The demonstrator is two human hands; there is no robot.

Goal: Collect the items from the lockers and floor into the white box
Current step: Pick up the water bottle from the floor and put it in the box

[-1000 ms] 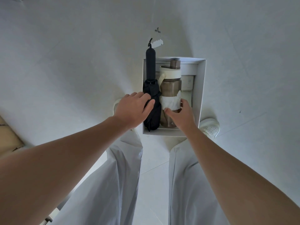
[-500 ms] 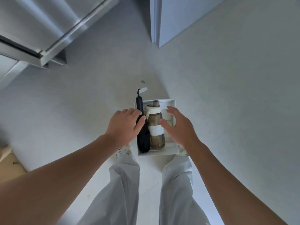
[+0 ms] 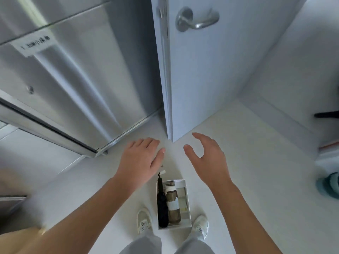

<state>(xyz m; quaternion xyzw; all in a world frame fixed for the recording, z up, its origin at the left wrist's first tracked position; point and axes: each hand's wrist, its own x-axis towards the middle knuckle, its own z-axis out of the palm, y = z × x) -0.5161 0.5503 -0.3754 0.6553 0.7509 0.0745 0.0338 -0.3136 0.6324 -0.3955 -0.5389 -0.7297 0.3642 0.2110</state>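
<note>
The white box stands on the floor at lower centre of the frame, between the person's two pale shoes. Inside it a folded black umbrella lies along the left wall, its handle end poking out past the far rim, and a brown bottle with a white cap and white label lies just beside it, the two touching. The right part of the box holds something pale and flat that I cannot make out.

Both hands hover above the box, apart from it. The left hand is palm down with fingers loosely together, holding nothing. The right hand is spread and curled, thumb apart from the fingers, also empty.

The box looks like thin card with an open top, so it would probably flex if pinched at one wall. With a bottle inside (possibly full, which the view does not tell) it is likely to sit heavier on the left side. The safest hold seems to be both hands low on the two long sides, or under the base. The bottle looks smooth and could roll against the umbrella if the box tips.

At upper left stands a metal locker; a white door is at upper centre.
</note>
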